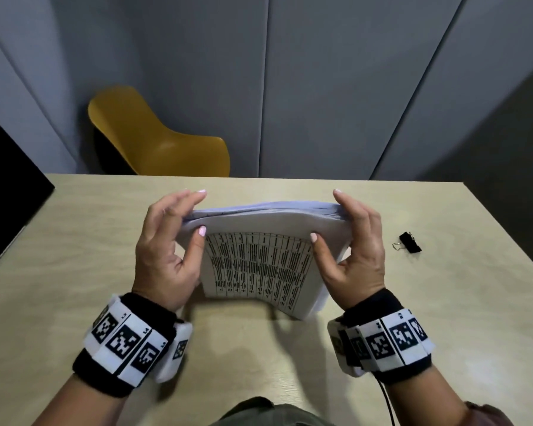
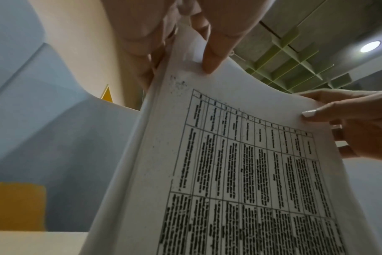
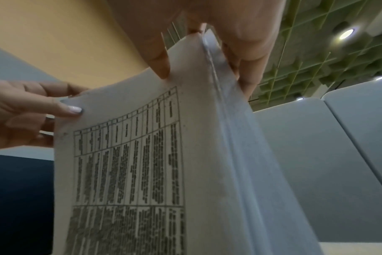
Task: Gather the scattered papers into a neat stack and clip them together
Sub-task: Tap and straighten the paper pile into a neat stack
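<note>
A stack of white papers [image 1: 259, 259] with a printed table on the front sheet stands on edge on the table [image 1: 74, 256], bowed toward me. My left hand [image 1: 170, 241] pinches its left side, thumb on the front and fingers behind. My right hand [image 1: 351, 241] pinches the right side the same way. The left wrist view shows the papers [image 2: 240, 163] and my thumb [image 2: 212, 58] up close; the right wrist view shows the papers' [image 3: 142, 155] slightly uneven edges under my thumb [image 3: 161, 65]. A black binder clip [image 1: 408, 242] lies on the table right of the stack.
A yellow chair [image 1: 157, 136] stands behind the table's far edge, before grey wall panels [image 1: 320, 87]. A dark panel [image 1: 10, 179] is at the left. Bare tabletop surrounds the stack.
</note>
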Demonstrator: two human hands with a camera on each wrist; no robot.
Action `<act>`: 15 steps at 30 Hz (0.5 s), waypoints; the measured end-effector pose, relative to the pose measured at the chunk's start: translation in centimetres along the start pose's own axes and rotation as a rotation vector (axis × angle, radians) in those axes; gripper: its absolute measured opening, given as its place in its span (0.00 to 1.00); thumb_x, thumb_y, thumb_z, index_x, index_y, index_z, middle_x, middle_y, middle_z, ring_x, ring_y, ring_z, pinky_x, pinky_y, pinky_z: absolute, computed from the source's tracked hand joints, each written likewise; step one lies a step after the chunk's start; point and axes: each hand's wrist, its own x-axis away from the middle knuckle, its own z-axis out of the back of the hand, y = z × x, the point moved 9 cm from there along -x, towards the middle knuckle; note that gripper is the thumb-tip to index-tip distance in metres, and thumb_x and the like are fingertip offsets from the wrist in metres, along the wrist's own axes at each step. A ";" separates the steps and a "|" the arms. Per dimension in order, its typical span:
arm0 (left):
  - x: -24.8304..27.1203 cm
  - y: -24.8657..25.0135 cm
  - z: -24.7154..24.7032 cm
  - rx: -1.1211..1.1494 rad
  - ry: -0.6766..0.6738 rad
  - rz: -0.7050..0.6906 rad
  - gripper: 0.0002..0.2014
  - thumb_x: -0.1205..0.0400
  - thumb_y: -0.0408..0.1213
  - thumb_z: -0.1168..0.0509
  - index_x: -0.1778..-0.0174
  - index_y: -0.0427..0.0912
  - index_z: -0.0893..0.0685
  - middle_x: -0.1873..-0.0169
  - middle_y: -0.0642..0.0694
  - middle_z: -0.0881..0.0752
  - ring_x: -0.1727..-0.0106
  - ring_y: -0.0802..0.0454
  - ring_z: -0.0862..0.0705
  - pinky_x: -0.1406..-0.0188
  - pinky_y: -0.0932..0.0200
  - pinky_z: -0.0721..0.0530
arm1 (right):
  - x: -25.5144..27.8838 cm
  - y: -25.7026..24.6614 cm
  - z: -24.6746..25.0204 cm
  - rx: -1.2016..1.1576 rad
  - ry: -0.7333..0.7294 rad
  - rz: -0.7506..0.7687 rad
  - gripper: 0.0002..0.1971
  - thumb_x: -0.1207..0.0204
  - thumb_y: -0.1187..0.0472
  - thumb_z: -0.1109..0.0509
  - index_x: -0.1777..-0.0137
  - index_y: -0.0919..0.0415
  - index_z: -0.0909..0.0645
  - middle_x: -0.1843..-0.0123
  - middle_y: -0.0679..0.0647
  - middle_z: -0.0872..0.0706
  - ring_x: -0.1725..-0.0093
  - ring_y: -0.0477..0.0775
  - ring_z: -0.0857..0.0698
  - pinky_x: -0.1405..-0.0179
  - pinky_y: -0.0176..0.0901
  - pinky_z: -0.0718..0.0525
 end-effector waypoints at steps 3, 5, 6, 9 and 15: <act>-0.3 0.8 -0.2 -0.024 0.011 -0.056 0.19 0.23 0.21 0.39 0.37 0.34 0.19 0.46 0.37 0.18 0.42 0.70 0.25 0.36 0.74 0.29 | -0.1 -0.5 -0.6 0.024 -0.023 0.034 0.30 0.34 0.69 0.30 0.29 0.58 0.28 0.40 0.63 0.25 0.41 0.41 0.25 0.35 0.23 0.31; -0.3 0.5 0.1 0.000 0.033 -0.052 0.19 0.23 0.20 0.38 0.37 0.37 0.19 0.49 0.50 0.18 0.48 0.69 0.23 0.41 0.76 0.28 | 0.0 0.5 -0.4 -0.011 -0.008 -0.002 0.30 0.34 0.75 0.32 0.31 0.56 0.25 0.46 0.57 0.21 0.48 0.45 0.22 0.39 0.27 0.26; -0.3 0.0 0.3 0.042 0.045 -0.016 0.20 0.23 0.23 0.37 0.35 0.40 0.20 0.48 0.58 0.19 0.48 0.71 0.23 0.42 0.76 0.27 | 0.1 1.5 -0.1 -0.079 0.011 -0.068 0.32 0.34 0.76 0.32 0.30 0.51 0.26 0.51 0.52 0.20 0.53 0.45 0.20 0.44 0.31 0.22; 0.4 -3.4 -0.3 0.386 0.017 0.232 0.32 0.27 0.28 0.31 0.29 0.53 0.33 0.47 0.56 0.17 0.47 0.65 0.18 0.45 0.71 0.20 | 0.7 5.0 -0.1 -0.431 0.057 -0.321 0.40 0.35 0.73 0.28 0.27 0.44 0.37 0.68 0.44 0.23 0.67 0.45 0.23 0.56 0.36 0.20; 1.5 -6.0 -4.4 0.356 -0.152 0.492 0.15 0.27 0.24 0.29 0.49 0.46 0.16 0.71 0.67 0.13 0.64 0.77 0.16 0.63 0.82 0.22 | 0.5 6.1 -2.9 -0.445 -0.155 -0.392 0.22 0.35 0.73 0.24 0.57 0.39 0.13 0.66 0.33 0.11 0.64 0.32 0.15 0.62 0.24 0.18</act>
